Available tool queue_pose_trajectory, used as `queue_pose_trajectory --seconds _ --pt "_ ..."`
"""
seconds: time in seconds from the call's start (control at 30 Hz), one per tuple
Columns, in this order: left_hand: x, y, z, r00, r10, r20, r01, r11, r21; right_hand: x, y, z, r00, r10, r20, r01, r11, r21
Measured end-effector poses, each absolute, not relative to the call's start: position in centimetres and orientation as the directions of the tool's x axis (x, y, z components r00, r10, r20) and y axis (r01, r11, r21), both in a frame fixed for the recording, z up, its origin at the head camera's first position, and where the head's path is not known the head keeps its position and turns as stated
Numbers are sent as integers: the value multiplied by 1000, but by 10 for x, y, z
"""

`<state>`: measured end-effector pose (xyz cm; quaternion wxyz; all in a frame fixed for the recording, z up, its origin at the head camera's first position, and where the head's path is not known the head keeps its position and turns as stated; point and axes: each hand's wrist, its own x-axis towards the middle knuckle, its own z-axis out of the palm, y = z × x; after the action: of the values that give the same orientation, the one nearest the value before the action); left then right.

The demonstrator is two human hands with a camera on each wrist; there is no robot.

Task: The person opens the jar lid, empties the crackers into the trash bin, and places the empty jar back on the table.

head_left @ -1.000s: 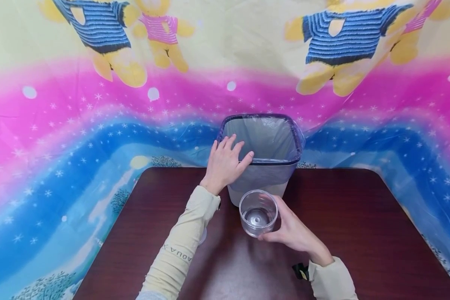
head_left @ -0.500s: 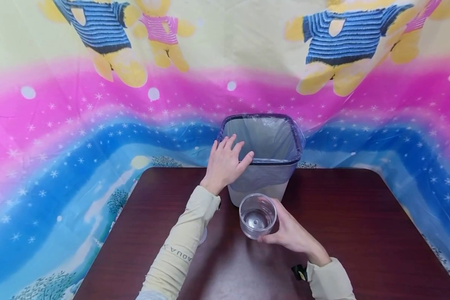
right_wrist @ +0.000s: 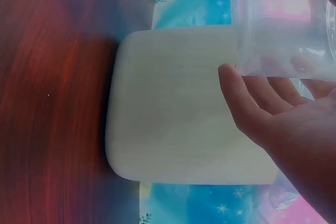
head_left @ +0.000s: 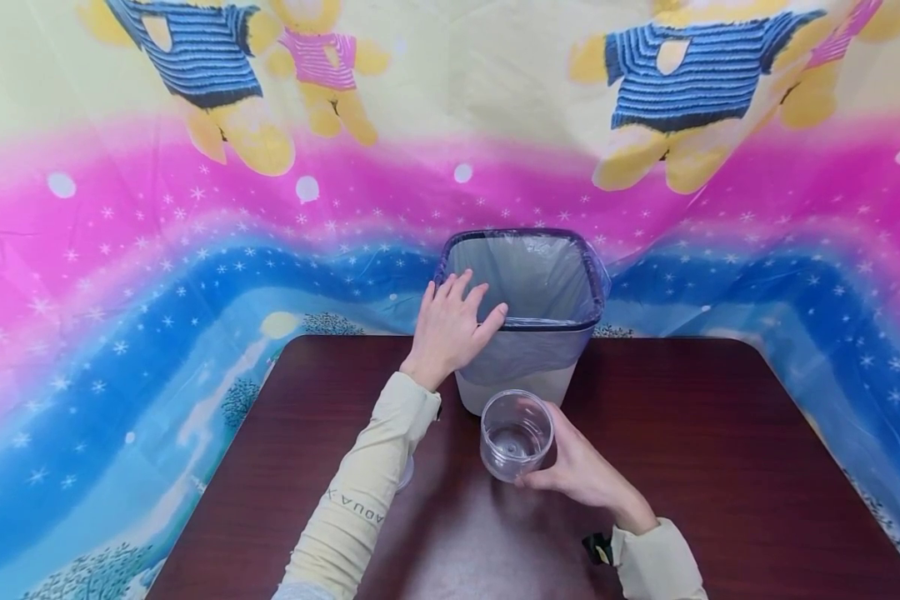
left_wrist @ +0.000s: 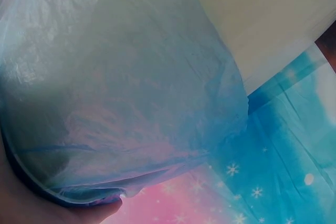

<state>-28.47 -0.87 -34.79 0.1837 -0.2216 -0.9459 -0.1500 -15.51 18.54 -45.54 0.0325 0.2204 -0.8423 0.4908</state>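
Note:
In the head view, my left hand (head_left: 450,329) rests on the front left corner of a pale trash bin (head_left: 521,379), fingers spread over its dark rim. A thin purple-blue liner (left_wrist: 131,87) is folded over that rim and fills the left wrist view. My right hand (head_left: 592,467) holds a clear plastic jar (head_left: 516,454), its fingers and thumb around the side. The jar is uncovered, with its mouth tilted toward me, and stands out in front of the bin. In the right wrist view, the transparent jar (right_wrist: 278,45) overlaps the bin's wall.
A dark reddish-brown table (head_left: 682,433) bears the bin near its far edge. Part of a clear round object (head_left: 406,472) shows beside my left sleeve, the remainder hidden by the arm. Behind the table hangs a colourful cloth (head_left: 390,183) printed with bears and snowflakes.
My right hand has brought the jar down slightly, a little toward me. The left hand stays on the bin's rim.

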Motion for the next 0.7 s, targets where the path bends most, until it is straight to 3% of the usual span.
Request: queue_pose_trajectory --seconds 0.7 --pt "-286 -9 -349 -834 365 415 474 857 200 -156 186 -471 -903 -328 279 -408 446 -797"
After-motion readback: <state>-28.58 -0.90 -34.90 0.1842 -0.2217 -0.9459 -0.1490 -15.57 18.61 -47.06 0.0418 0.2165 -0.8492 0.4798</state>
